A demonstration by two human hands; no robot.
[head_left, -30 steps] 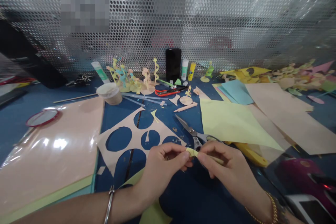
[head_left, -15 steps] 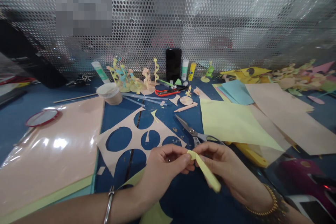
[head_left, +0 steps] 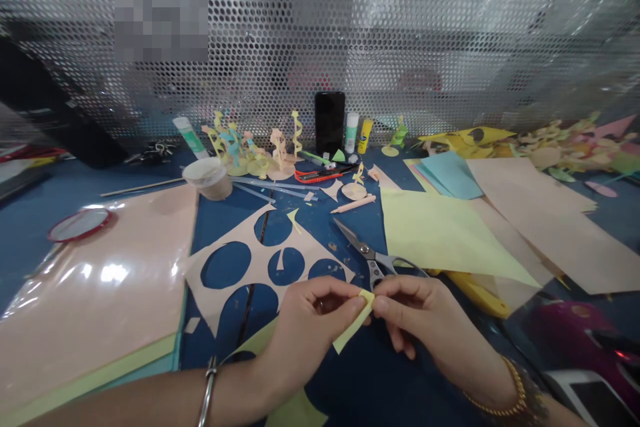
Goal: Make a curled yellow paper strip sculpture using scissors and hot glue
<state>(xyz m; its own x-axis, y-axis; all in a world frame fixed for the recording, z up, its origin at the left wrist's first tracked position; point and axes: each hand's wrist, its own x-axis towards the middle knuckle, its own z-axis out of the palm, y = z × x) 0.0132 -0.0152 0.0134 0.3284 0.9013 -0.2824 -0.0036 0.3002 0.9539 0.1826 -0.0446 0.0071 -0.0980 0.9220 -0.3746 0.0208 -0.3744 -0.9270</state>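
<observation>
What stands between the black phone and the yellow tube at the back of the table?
A white-capped tube stands between the black phone and the yellow tube, seen in the head view.

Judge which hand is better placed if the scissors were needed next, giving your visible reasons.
Probably the right hand: it lies close to the handle end of the scissors, whereas the left hand sits farther from those handles and pinches the yellow paper strip.
</observation>
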